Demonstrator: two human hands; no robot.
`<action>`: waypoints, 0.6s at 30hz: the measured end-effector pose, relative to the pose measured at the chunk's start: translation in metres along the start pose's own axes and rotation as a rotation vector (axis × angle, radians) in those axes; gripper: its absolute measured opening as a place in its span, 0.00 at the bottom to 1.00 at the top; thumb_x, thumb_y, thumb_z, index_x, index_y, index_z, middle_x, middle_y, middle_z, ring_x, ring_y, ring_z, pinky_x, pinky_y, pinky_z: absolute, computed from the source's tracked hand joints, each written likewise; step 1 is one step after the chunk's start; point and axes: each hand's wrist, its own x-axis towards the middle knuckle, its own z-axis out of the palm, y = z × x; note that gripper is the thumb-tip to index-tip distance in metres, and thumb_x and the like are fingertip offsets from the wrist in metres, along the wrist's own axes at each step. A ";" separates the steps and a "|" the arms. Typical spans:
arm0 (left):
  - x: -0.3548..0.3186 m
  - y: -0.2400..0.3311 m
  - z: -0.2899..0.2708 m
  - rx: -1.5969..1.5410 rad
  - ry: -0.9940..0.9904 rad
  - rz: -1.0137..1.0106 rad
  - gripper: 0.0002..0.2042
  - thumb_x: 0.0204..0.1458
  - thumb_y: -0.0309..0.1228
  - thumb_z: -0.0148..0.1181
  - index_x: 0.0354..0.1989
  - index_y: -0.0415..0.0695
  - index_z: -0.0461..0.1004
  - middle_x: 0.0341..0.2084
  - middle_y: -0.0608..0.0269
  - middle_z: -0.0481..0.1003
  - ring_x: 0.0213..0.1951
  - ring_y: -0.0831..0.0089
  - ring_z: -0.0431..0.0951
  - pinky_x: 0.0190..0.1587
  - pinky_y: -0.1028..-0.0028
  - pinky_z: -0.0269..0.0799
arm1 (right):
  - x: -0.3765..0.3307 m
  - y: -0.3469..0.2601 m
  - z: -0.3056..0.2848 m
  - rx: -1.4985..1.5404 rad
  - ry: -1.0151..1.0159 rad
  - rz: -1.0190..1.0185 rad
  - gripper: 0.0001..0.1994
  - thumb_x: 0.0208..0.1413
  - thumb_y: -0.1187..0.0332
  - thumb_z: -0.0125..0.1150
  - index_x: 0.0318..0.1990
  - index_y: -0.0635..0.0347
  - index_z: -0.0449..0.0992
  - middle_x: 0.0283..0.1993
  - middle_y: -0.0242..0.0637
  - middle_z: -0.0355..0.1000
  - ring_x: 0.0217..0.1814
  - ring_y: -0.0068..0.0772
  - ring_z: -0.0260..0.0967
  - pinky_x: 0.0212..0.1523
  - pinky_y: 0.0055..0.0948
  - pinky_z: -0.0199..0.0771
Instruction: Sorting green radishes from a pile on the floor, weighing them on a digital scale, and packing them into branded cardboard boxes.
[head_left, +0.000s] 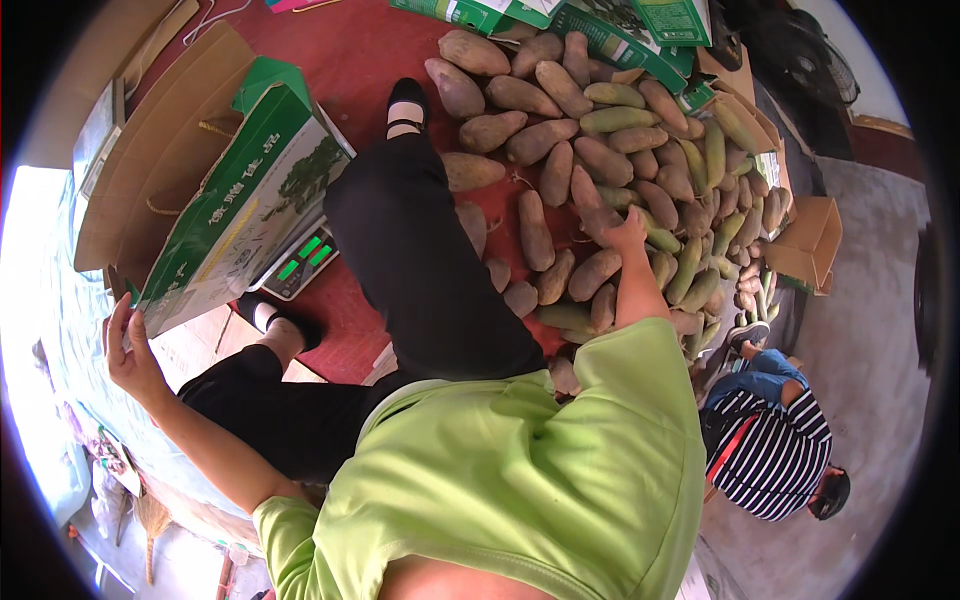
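Note:
My left hand [133, 352] is at the near lower corner of a green and white carton [235, 205], its fingers bent against the edge. The carton is tall, with brown flaps folded out, and it stands on or against a scale [301, 264] with lit green displays. On the other side, my right hand [626, 234] is wrapped round the near end of a long, pinkish-brown fruit or root [592, 198]. That piece lies over a heap of similar oblong produce [605, 160], some brown, some green. Its exact kind I cannot tell.
My legs in black trousers [430, 260] stand between carton and heap, over a red floor covering [350, 60]. Green boxes [610, 40] lie behind the heap, and an open brown carton [806, 243] to its right. A person in a striped shirt [768, 450] is at the right.

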 end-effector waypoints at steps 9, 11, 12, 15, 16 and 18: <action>0.001 -0.001 0.002 0.017 -0.007 0.035 0.09 0.52 0.23 0.57 0.40 0.36 0.77 0.27 0.63 0.72 0.32 0.76 0.70 0.36 0.79 0.65 | -0.026 -0.012 0.020 0.009 -0.121 0.121 0.49 0.28 0.53 0.74 0.63 0.53 0.56 0.62 0.50 0.55 0.63 0.51 0.55 0.61 0.40 0.60; 0.004 0.001 0.006 0.004 -0.005 0.040 0.09 0.52 0.23 0.57 0.40 0.35 0.77 0.27 0.63 0.72 0.32 0.76 0.70 0.37 0.79 0.65 | -0.035 -0.017 0.022 -0.031 -0.159 0.101 0.50 0.28 0.51 0.74 0.63 0.56 0.56 0.61 0.50 0.57 0.63 0.51 0.55 0.62 0.39 0.59; 0.004 0.002 0.008 0.006 -0.005 0.039 0.09 0.52 0.23 0.57 0.40 0.35 0.77 0.27 0.63 0.72 0.32 0.76 0.70 0.37 0.79 0.65 | -0.038 -0.021 0.026 -0.012 -0.150 0.051 0.50 0.28 0.51 0.74 0.63 0.56 0.56 0.62 0.50 0.56 0.64 0.51 0.55 0.62 0.39 0.59; 0.006 0.007 0.016 -0.050 0.002 0.017 0.09 0.51 0.22 0.57 0.40 0.35 0.77 0.27 0.63 0.72 0.32 0.76 0.70 0.37 0.80 0.65 | -0.035 -0.024 0.048 0.089 -0.101 0.045 0.50 0.29 0.51 0.73 0.64 0.55 0.55 0.63 0.49 0.56 0.64 0.51 0.54 0.62 0.40 0.58; 0.006 0.007 0.014 -0.050 0.006 0.019 0.09 0.50 0.22 0.58 0.40 0.35 0.77 0.27 0.64 0.72 0.32 0.76 0.70 0.37 0.80 0.65 | -0.033 -0.031 0.054 0.170 -0.069 0.069 0.50 0.29 0.50 0.73 0.64 0.54 0.55 0.63 0.49 0.57 0.64 0.50 0.54 0.62 0.40 0.58; 0.004 0.006 0.011 -0.042 0.016 0.016 0.09 0.49 0.21 0.58 0.40 0.36 0.77 0.28 0.64 0.72 0.32 0.77 0.70 0.38 0.80 0.65 | -0.029 -0.037 0.053 0.172 -0.090 0.097 0.49 0.31 0.50 0.72 0.64 0.52 0.55 0.63 0.47 0.57 0.65 0.50 0.53 0.62 0.42 0.58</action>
